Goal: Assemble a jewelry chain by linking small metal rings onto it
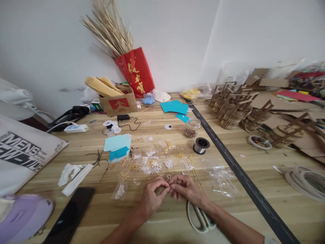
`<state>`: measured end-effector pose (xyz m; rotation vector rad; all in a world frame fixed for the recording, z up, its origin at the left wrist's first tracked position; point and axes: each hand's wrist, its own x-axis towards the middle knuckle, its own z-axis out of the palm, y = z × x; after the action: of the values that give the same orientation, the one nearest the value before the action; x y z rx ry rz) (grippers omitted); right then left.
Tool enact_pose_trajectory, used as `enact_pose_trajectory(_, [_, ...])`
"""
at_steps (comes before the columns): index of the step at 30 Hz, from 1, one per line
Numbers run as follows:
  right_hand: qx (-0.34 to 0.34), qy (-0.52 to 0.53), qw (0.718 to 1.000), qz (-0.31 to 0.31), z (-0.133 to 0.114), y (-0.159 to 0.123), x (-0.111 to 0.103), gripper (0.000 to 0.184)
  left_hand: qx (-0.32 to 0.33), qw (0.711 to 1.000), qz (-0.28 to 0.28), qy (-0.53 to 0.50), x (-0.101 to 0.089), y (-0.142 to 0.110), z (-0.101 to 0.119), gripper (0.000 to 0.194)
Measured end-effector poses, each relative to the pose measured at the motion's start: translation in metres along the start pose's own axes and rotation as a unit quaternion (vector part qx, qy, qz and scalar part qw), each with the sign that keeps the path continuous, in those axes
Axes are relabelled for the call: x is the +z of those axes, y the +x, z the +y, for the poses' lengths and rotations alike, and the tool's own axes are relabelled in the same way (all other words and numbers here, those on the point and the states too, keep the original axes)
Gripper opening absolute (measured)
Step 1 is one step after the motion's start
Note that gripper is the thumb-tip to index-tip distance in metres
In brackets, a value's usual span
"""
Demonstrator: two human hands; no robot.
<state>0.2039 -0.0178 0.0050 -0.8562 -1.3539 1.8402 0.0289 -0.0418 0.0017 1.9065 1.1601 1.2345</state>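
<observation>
My left hand point(155, 194) and my right hand point(183, 187) meet at the fingertips above the front middle of the wooden table. Both are closed in a pinch, and whatever lies between the fingers is too small to make out. A small pale ring point(169, 177) shows just beyond the fingertips. Under my right wrist lie scissors point(196, 220) with pale handles, partly hidden by the hand and forearm. A gold chain point(195, 173) runs beside that hand. Ahead are silver findings point(155, 166), gold beads point(133, 166) and a small bag of silver rings point(120, 191).
A spool of clear line point(201, 145) stands right of the findings, near a dish of brown beads point(190, 132). Clear plastic bags point(220, 179) lie at right, before a dark strip point(228, 162). Woven baskets point(231, 112) crowd the back right. A phone point(69, 217) lies front left.
</observation>
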Motion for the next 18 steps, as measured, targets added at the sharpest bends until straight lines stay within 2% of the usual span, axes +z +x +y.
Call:
enact_pose_trajectory(5, [0.001,-0.027,1.000,0.007,0.001,-0.002,0.002,0.042,-0.024,1.000,-0.014,0.001,0.000,0.001,0.004,0.013])
enact_pose_trajectory(8, [-0.026,-0.088,0.996,0.016,0.001,-0.005,0.002,0.040,-0.032,0.999,-0.024,0.002,0.000,0.001,0.006,0.013])
enact_pose_trajectory(13, [-0.132,-0.256,0.954,0.081,-0.003,-0.008,-0.006,0.032,-0.034,0.998,-0.056,0.023,-0.001,0.000,0.004,0.014])
enact_pose_trajectory(18, [-0.174,-0.291,0.933,0.123,-0.016,-0.010,-0.011,0.032,-0.010,0.995,-0.085,0.046,0.001,-0.002,0.001,0.014])
